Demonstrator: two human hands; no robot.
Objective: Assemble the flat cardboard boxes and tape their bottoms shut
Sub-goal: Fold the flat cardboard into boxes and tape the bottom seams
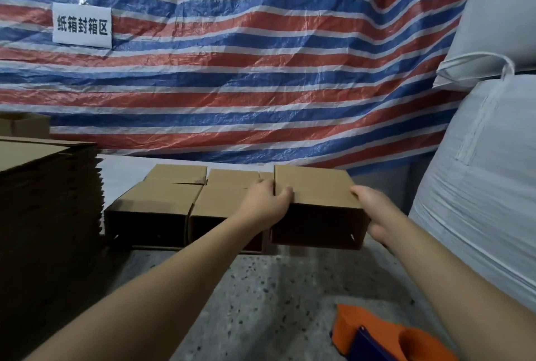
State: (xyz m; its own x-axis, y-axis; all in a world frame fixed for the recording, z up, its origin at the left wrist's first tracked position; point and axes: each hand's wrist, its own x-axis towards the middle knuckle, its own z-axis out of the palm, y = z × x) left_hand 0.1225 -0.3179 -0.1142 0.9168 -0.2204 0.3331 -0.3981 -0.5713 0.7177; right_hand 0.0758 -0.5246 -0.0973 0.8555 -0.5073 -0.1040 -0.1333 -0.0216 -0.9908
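Note:
A brown assembled cardboard box (316,186) lies on its side with its open mouth facing me, at the right end of a row. My left hand (266,204) grips its near left corner, fingers curled over the top edge. On the box's right wall my right hand (374,212) holds it, thumb on top and fingers underneath. Two more assembled boxes (156,201) (220,195) lie beside it to the left, also open toward me. A tall stack of flat cardboard blanks (46,201) stands at the left. An orange tape dispenser (385,337) rests on the floor at lower right.
A speckled stone floor (261,288) spreads below my arms. A red, white and blue striped tarp (261,70) with a white sign (82,25) hangs behind. Large white woven sacks (487,186) crowd the right side. Another box (23,124) peeks out at far left.

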